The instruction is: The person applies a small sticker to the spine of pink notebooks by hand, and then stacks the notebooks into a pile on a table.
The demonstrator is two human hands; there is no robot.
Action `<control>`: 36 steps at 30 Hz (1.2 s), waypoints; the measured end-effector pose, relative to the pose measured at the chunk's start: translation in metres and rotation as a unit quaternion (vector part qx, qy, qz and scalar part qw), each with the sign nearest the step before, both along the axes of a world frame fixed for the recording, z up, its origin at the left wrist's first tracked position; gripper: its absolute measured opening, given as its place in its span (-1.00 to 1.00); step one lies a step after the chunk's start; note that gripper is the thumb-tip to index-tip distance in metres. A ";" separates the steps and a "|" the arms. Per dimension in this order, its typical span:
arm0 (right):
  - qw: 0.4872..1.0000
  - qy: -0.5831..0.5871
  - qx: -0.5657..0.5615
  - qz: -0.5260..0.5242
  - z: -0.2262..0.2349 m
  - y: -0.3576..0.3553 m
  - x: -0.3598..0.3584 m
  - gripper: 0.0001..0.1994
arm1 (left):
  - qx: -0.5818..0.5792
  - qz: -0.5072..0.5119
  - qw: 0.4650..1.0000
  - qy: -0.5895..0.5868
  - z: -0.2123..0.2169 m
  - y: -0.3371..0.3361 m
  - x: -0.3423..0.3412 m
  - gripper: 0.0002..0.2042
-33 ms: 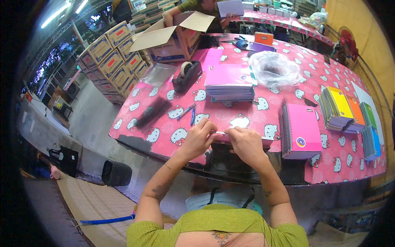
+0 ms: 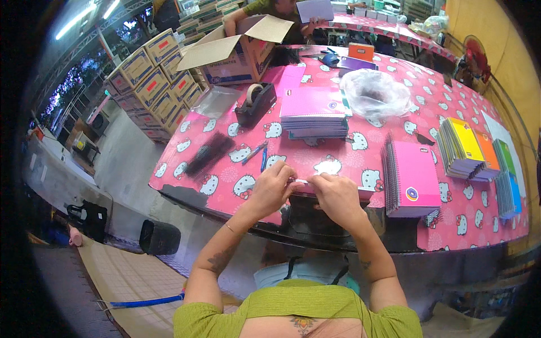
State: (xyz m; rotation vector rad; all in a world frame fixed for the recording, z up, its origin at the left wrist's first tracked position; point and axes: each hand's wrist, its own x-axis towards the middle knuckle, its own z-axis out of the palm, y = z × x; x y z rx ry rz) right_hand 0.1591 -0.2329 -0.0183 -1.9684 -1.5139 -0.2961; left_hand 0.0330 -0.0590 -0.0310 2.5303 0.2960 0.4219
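At the table's front edge, my left hand (image 2: 274,186) and my right hand (image 2: 337,195) are close together, fingers pinched. Between them runs a thin pink-and-white item (image 2: 302,182) seen nearly edge-on; most of it is behind my fingers, so its kind is unclear. Just beyond my left hand lie two pens (image 2: 260,156). A stack of pink notebooks (image 2: 313,105) is farther back. To the right of my right hand stands another stack of pink spiral notebooks (image 2: 416,180).
Black spiral binding coils (image 2: 209,155) and a tape dispenser (image 2: 255,105) lie on the left. A crumpled clear plastic bag (image 2: 376,93) is behind the stacks. Yellow notebooks (image 2: 463,143) and blue notebooks (image 2: 509,194) stand far right. Across the table, a person is beside an open carton (image 2: 236,59).
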 end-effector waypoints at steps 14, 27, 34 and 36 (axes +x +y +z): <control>0.994 -0.082 0.059 -0.030 0.008 -0.023 0.002 -0.82 | 0.357 0.079 0.929 -0.058 -0.095 -0.056 -0.020 -0.10; 0.999 0.010 -0.035 -0.001 -0.001 -0.036 0.022 -0.79 | 0.349 0.112 0.928 -0.070 -0.036 -0.038 0.013 -0.10; 0.996 0.013 -0.090 -0.006 -0.004 -0.035 0.026 -0.75 | 0.372 0.119 0.916 -0.089 -0.033 -0.040 0.026 -0.11; 0.996 0.031 -0.085 -0.010 -0.006 -0.039 0.026 -0.73 | 0.369 0.058 0.923 -0.090 -0.053 -0.050 0.016 -0.12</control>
